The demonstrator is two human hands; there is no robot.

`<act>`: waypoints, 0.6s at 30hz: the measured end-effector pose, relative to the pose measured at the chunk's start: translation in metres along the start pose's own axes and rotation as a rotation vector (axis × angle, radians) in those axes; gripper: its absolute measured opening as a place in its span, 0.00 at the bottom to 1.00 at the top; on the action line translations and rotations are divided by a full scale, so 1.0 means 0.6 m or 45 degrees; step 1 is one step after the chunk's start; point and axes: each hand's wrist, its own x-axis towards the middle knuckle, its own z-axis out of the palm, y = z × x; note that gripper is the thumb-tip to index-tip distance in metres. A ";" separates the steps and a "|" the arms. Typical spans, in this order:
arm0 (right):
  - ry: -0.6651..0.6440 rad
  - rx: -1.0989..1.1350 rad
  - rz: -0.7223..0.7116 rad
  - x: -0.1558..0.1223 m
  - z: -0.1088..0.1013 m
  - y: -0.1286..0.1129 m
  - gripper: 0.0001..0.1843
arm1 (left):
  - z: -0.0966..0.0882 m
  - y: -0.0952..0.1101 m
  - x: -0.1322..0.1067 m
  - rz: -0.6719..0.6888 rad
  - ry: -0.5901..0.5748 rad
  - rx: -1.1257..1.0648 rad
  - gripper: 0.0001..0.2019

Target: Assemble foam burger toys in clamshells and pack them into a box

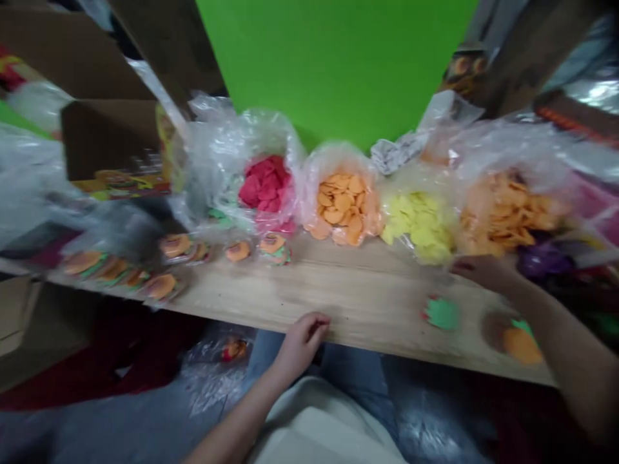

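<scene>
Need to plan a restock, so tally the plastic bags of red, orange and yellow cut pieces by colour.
Red bag: 1
Orange bags: 2
Yellow bag: 1
Total: 4

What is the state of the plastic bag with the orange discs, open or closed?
Open: the plastic of the bag is spread back around its mouth, and the orange discs show uncovered at the top.
</scene>
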 end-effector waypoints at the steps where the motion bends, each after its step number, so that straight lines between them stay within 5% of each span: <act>1: -0.048 0.009 -0.027 -0.012 0.013 -0.017 0.14 | 0.005 0.001 0.004 -0.005 -0.044 -0.007 0.10; 6: 0.053 0.103 -0.040 -0.038 0.108 -0.102 0.09 | 0.038 0.015 0.064 0.031 -0.299 0.028 0.34; 9: 0.041 0.127 -0.067 -0.034 0.127 -0.115 0.08 | 0.056 0.025 0.094 0.082 -0.264 0.216 0.44; 12: 0.088 0.085 -0.001 -0.039 0.075 -0.078 0.11 | 0.062 0.025 0.103 0.120 -0.241 0.371 0.41; 16: 0.374 -0.088 0.290 -0.017 -0.033 0.007 0.19 | 0.057 0.007 0.102 0.189 -0.261 0.374 0.42; 18: 0.474 -0.182 0.444 0.008 -0.054 0.039 0.21 | 0.052 -0.005 0.103 0.194 -0.247 0.306 0.40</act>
